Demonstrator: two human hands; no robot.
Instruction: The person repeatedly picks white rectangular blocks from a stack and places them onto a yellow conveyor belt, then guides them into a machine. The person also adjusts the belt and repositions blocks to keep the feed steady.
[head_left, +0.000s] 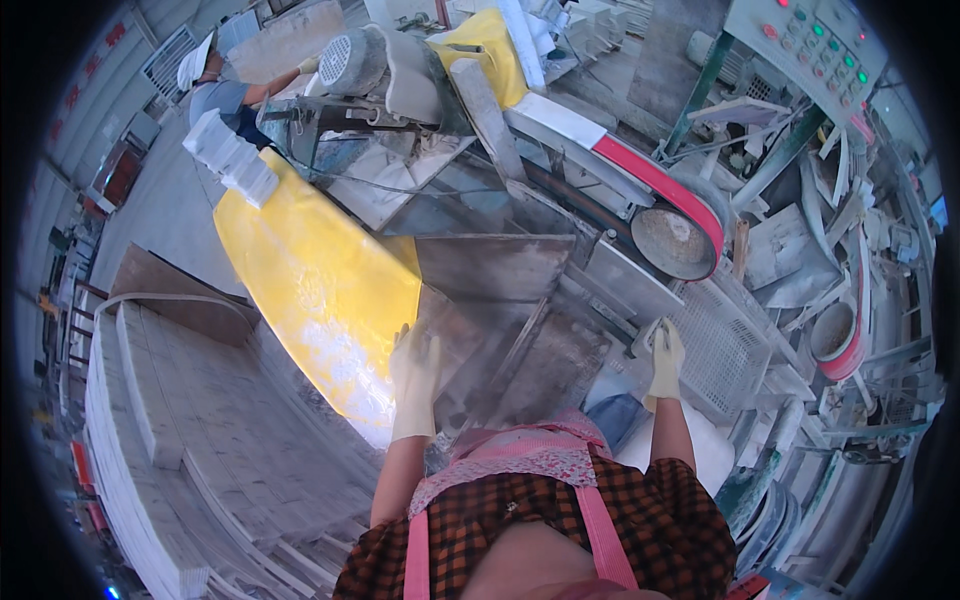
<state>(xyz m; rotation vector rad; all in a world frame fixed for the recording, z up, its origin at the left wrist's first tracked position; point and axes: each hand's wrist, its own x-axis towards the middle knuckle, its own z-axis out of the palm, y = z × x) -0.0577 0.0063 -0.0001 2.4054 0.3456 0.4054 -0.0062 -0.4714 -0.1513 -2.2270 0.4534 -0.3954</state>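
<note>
My left hand (pixel 413 375), in a pale rubber glove, is at the right edge of a yellow sheet (pixel 320 275) draped over a work surface. Its fingers are stretched out and nothing shows in them. White dust or wet patches cover part of the sheet. My right hand (pixel 665 362), gloved alike, is at the metal frame beside a perforated grey panel (pixel 722 345). Its fingers look curled together; whatever they grip is too small to make out. Between my hands lies a dusty, dark metal bed (pixel 555 365) with a raised plate (pixel 490 262) behind it.
On my left stand long stacked pale slabs (pixel 200 430). White blocks (pixel 232 158) sit on the sheet's far end. A red-edged belt guard (pixel 665 190) runs ahead to the right, below a button panel (pixel 808 50). Another person (pixel 225 90) works at the far left machine.
</note>
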